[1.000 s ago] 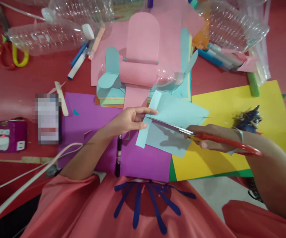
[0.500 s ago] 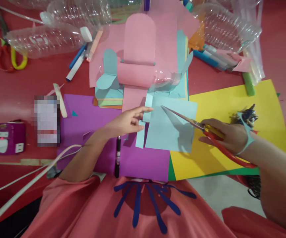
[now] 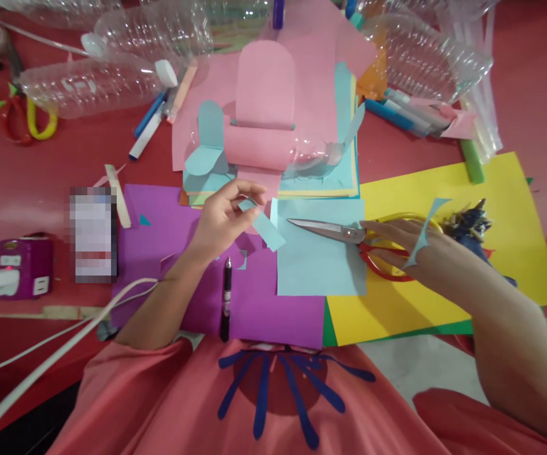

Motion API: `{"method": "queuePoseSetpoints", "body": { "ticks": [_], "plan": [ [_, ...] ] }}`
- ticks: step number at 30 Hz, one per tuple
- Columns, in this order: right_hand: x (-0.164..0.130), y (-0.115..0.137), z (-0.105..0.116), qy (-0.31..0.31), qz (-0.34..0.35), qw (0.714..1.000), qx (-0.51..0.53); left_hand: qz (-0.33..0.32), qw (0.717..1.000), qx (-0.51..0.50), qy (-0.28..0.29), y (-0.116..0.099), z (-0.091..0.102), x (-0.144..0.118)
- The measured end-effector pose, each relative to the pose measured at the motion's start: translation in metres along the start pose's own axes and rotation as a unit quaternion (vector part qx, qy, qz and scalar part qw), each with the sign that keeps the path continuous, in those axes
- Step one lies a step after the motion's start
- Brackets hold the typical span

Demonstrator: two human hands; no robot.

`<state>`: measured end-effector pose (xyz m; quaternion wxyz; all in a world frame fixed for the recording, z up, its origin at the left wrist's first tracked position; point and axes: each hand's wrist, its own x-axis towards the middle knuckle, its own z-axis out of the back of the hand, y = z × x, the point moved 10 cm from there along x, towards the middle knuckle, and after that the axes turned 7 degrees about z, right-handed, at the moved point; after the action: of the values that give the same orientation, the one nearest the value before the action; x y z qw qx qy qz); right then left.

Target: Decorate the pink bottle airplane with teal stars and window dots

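Note:
My left hand (image 3: 221,218) pinches a narrow light blue paper strip (image 3: 264,226) above the purple sheet (image 3: 273,303). My right hand (image 3: 399,246) rests on red-handled scissors (image 3: 349,237), whose blades lie flat on a light blue paper sheet (image 3: 321,265). A thin curved blue offcut (image 3: 425,230) drapes over my right wrist. Just beyond my hands sits a clear bottle wrapped in pink paper (image 3: 264,145) with blue paper flaps on it.
A black pen (image 3: 227,297) lies on the purple sheet. A yellow sheet (image 3: 467,196) lies at right, with a dark clump (image 3: 467,221) on it. Empty plastic bottles (image 3: 93,82), markers (image 3: 148,126), a green stick (image 3: 471,161), other scissors (image 3: 27,117) and a purple power strip (image 3: 20,265) surround the work.
The scissors cut a strip off the blue sheet. My left hand lifted that strip leftwards. My right hand lowered the scissors flat onto the sheet, which now lies on the table.

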<state>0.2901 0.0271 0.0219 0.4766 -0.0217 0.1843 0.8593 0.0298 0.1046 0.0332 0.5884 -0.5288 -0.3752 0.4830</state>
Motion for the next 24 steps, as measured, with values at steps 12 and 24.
{"method": "queuePoseSetpoints", "body": {
  "ticks": [12, 24],
  "plan": [
    [0.063, 0.106, 0.032, -0.241, 0.148, 0.950, 0.130, -0.067, 0.998, 0.014, -0.009, -0.003, -0.020, -0.013],
    [0.061, 0.028, 0.043, -0.483, 0.026, 0.807, 0.339, -0.167, 0.960, -0.024, -0.223, -0.010, 0.038, -0.019]
  ]
}}
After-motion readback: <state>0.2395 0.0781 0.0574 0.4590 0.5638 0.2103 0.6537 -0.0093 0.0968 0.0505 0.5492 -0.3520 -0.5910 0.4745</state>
